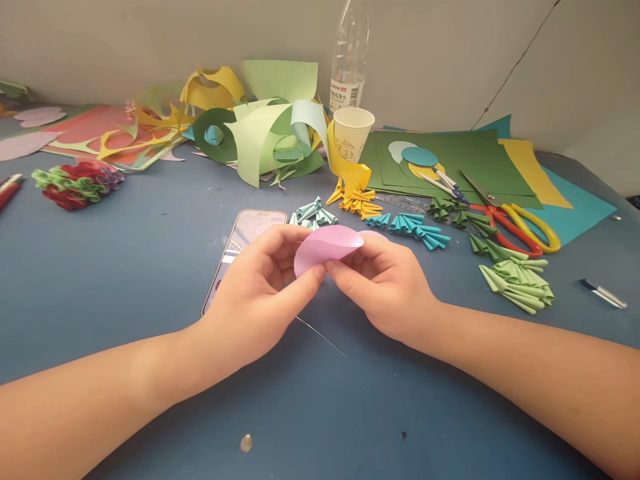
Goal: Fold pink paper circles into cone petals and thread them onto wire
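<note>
- We have the pink paper (325, 252) up in front of us, above the blue table (150, 280), pinched between both hands, its upper part curving over.
- Our left hand (255, 283) has its thumb clamped on the lower edge, fingers behind the sheet.
- Our right hand (400, 287) grips the other side, thumb close beside the left one; its fingertips are partly hidden, so we cannot tell exactly how they sit.
- We would do best to roll gently, letting the curve form without a crease.
- One thumb should probably anchor the point while the other hand turns the edge.
- The green cones (520, 283) and blue cones (420, 230) on the right make a handy guide for tightness.
- Pressing too hard could dent the thin sheet.
</note>
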`<state>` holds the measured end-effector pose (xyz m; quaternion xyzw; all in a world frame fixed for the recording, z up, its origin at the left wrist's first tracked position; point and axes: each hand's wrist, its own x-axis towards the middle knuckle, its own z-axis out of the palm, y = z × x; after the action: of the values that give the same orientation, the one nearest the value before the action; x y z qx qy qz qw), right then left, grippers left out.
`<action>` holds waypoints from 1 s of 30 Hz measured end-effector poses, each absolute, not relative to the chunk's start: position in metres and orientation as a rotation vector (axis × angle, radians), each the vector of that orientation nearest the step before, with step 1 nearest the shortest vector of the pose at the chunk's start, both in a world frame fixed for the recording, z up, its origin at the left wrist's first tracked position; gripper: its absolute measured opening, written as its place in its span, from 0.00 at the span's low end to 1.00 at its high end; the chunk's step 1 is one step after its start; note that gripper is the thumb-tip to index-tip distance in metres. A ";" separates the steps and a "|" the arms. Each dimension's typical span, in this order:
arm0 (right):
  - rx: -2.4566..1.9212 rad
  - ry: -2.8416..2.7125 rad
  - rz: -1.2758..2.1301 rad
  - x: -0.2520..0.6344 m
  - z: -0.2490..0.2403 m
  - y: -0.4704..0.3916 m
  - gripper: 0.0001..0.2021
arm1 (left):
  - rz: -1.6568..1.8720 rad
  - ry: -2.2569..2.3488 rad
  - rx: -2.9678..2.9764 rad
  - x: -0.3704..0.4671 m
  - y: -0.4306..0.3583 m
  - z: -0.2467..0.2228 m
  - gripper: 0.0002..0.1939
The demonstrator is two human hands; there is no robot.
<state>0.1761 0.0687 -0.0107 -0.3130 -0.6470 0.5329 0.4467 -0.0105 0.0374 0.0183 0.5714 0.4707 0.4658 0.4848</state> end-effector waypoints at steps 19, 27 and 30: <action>-0.740 -1.461 1.370 0.175 -0.003 0.071 0.05 | 1.115 1.220 1.440 -0.012 0.034 0.020 0.15; -0.732 -1.463 1.353 0.174 -0.003 0.071 0.09 | 1.088 1.224 1.446 -0.012 0.033 0.018 0.15; -0.732 -1.516 1.358 0.174 -0.001 0.070 0.08 | 1.087 1.190 1.424 -0.012 0.032 0.019 0.15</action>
<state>0.1742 0.0702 -0.0009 -0.2988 -0.6186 0.5541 0.4701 -0.0121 0.0323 0.0188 0.5825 0.4869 0.4446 0.4754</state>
